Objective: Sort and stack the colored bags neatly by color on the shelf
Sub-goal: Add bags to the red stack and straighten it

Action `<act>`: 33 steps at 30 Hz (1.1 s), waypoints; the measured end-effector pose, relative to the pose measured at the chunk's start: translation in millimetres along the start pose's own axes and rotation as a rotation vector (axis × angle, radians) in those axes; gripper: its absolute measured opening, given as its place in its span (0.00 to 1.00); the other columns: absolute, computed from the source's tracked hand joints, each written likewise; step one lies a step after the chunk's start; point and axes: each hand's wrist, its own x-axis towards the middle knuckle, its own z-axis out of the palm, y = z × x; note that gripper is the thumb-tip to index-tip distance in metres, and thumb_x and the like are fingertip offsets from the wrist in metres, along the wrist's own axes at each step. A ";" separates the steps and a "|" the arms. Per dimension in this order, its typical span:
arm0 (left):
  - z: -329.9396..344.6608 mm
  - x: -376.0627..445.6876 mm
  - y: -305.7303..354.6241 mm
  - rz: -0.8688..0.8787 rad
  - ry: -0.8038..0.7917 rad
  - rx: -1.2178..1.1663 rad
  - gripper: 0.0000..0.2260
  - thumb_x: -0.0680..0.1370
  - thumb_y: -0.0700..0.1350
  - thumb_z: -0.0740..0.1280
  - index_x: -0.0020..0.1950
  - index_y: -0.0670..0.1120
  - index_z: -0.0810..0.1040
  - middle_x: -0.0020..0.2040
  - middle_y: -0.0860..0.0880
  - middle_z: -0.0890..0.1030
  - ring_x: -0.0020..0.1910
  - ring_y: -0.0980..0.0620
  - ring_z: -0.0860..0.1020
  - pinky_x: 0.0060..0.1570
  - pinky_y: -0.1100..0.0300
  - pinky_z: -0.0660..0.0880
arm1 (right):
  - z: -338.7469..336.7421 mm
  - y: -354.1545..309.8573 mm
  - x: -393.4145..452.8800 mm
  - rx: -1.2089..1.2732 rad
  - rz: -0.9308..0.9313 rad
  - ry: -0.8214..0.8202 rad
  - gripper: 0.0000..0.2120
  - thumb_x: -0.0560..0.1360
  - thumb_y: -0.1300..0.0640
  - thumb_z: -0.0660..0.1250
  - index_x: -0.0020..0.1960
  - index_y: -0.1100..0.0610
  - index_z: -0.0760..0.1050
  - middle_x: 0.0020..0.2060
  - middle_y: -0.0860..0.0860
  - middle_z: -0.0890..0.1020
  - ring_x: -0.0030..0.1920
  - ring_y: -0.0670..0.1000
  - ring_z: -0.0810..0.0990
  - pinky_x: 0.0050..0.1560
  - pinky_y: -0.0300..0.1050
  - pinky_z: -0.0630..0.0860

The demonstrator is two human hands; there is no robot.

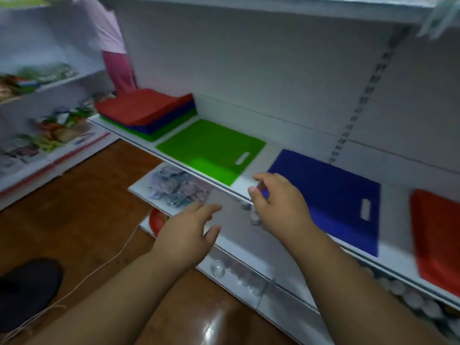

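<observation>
On the white shelf a mixed pile of bags lies at the left, red on top, blue and green beneath. To its right lie a single green bag, a blue bag and a red bag, each flat with a handle slot. My right hand hovers at the blue bag's near left corner, fingers loosely curled, holding nothing that I can see. My left hand hangs lower, in front of the shelf edge, fingers relaxed and empty.
A person in a pink top and skirt stands at the far left end of the shelf. Lower shelves hold a printed sheet and small clear items. Packaged goods fill the left rack. A cord runs across the wooden floor.
</observation>
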 end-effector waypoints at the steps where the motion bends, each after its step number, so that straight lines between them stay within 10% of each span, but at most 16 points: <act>1: -11.4 -2.8 -20.7 -0.033 0.018 0.008 0.18 0.79 0.55 0.64 0.69 0.60 0.72 0.57 0.57 0.76 0.49 0.59 0.77 0.46 0.61 0.72 | 16.7 -18.2 9.7 0.007 -0.026 0.001 0.17 0.79 0.47 0.62 0.66 0.50 0.74 0.54 0.47 0.78 0.49 0.49 0.76 0.51 0.46 0.73; 15: -76.9 80.9 -210.7 -0.319 0.206 -0.047 0.19 0.80 0.56 0.63 0.71 0.61 0.68 0.51 0.59 0.78 0.41 0.58 0.76 0.36 0.65 0.71 | 155.1 -146.9 200.4 0.050 -0.168 -0.220 0.24 0.79 0.46 0.64 0.73 0.47 0.66 0.38 0.43 0.76 0.40 0.47 0.76 0.43 0.45 0.74; 24: -105.4 142.9 -318.9 -0.326 0.203 -0.087 0.10 0.79 0.54 0.64 0.60 0.60 0.78 0.52 0.62 0.73 0.41 0.61 0.74 0.38 0.72 0.67 | 243.4 -196.6 308.1 0.059 0.018 -0.407 0.34 0.78 0.41 0.63 0.76 0.34 0.46 0.56 0.53 0.79 0.56 0.54 0.79 0.57 0.52 0.77; 27: -109.9 166.0 -365.2 -0.269 0.142 -0.169 0.08 0.79 0.53 0.65 0.56 0.59 0.80 0.53 0.62 0.73 0.45 0.63 0.74 0.40 0.72 0.68 | 265.6 -201.8 318.0 0.005 0.138 -0.430 0.30 0.78 0.37 0.61 0.77 0.39 0.56 0.71 0.51 0.72 0.67 0.54 0.73 0.65 0.52 0.72; 33: -134.2 227.1 -428.0 -0.293 -0.102 -0.829 0.15 0.80 0.48 0.67 0.63 0.63 0.72 0.55 0.55 0.78 0.52 0.59 0.78 0.47 0.64 0.73 | 284.6 -217.3 297.9 -0.101 0.305 -0.064 0.17 0.78 0.41 0.63 0.62 0.48 0.77 0.56 0.47 0.81 0.54 0.51 0.79 0.52 0.42 0.73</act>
